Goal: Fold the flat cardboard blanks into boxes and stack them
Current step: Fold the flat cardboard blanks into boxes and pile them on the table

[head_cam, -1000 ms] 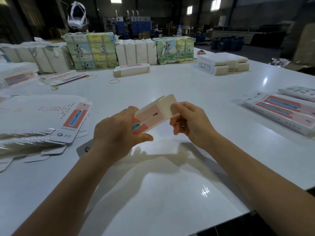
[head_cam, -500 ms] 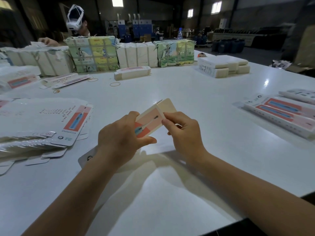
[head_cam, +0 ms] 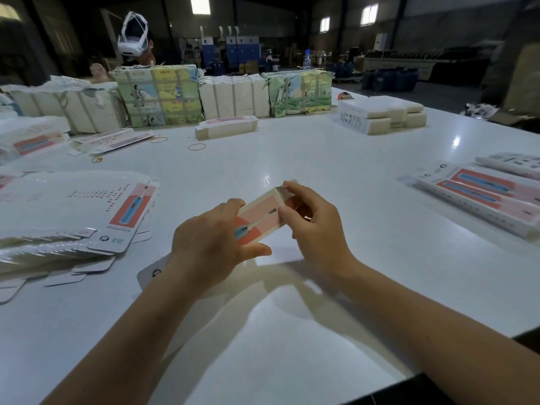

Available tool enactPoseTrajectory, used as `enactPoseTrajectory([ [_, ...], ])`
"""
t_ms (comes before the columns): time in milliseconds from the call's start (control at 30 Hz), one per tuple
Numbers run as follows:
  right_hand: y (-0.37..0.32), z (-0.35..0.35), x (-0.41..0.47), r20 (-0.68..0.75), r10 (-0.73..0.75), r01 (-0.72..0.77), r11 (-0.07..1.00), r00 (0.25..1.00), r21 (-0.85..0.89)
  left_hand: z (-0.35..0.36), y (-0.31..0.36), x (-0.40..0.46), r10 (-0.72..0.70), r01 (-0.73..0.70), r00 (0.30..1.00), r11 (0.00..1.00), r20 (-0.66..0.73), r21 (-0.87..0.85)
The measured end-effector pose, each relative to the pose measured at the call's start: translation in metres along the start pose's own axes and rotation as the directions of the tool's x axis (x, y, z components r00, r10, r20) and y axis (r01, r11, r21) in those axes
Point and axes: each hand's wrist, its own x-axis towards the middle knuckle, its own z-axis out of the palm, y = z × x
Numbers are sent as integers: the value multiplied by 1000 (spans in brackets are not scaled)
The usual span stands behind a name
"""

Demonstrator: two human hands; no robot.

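Both hands are holding one pink-and-white box (head_cam: 260, 216) above the white bench (head_cam: 321, 159), at the centre of the view. The left hand (head_cam: 209, 247) is gripping its near end, thumb underneath. The right hand (head_cam: 314, 226) is pinching the far end with curled fingers. Flat blanks (head_cam: 87, 217) are lying fanned out at nine o'clock; finished boxes (head_cam: 491, 200) are sitting at three o'clock.

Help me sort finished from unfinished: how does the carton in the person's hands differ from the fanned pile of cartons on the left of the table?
The carton in hand is opened into a box shape; the pile of blanks lies flat. The carton is held above the table by the left hand and right hand; the pile rests on the table, untouched. It is a single piece; the pile is many overlapping sheets. Both carry the same red-and-blue toothbrush print.
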Motion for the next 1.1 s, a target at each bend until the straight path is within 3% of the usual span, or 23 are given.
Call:
enactPoseTrajectory([
  [333, -3, 2, 0, 43, -24, 28, 995, 999, -95, 2, 2, 2, -14, 14, 1000, 1000, -20, 0],
  [467, -4, -4, 6, -81, -135, 98, 930, 988, -354, 0, -1, 1, -41, 40, 999, 999, -31, -28],
  [500, -1, -6, 10, -83, -57, 27, 944, 995, -329, 0, -1, 1, -40, 39, 999, 999, -31, -30],
  [567, -2, -10, 14, 22, 246, -246, 969, 969, -18, 0, -1, 0, -24, 24, 1000, 999, -16, -27],
  [600, -3, -10, 15, 133, 368, -389, 899, 920, 201, 0, 0, 0, -15, 15, 1000, 1000, -6, -25],
  [667, -3, -10, 18, 275, 410, -493, 743, 870, 452, 0, 2, -1, -4, 4, 1000, 1000, 4, -18],
  [733, -1, -9, 16, 201, 312, -369, 837, 928, 403, 1, 3, -1, -3, 3, 1000, 1000, 0, -22],
  [800, -1, -7, 9, 58, 116, -123, 984, 992, 130, 2, 4, 0, -9, 9, 1000, 1000, -4, -24],
  [867, -1, -2, 1, 21, -115, 117, 971, 993, -209, 4, 5, 1, -14, 14, 1000, 1000, -15, 0],
  [933, 0, 6, -5, 100, -232, 252, 882, 968, -397, 6, 6, 2, -13, 15, 999, 999, -38, 33],
  [1000, 0, 9, -6, 131, -235, 269, 857, 963, -439, 7, 7, 3, -17, 20, 998, 999, -53, 48],
  [1100, -3, 8, -5, 56, -116, 127, 955, 992, -267, 7, 5, 1, -13, 17, 997, 998, -79, 61],
])
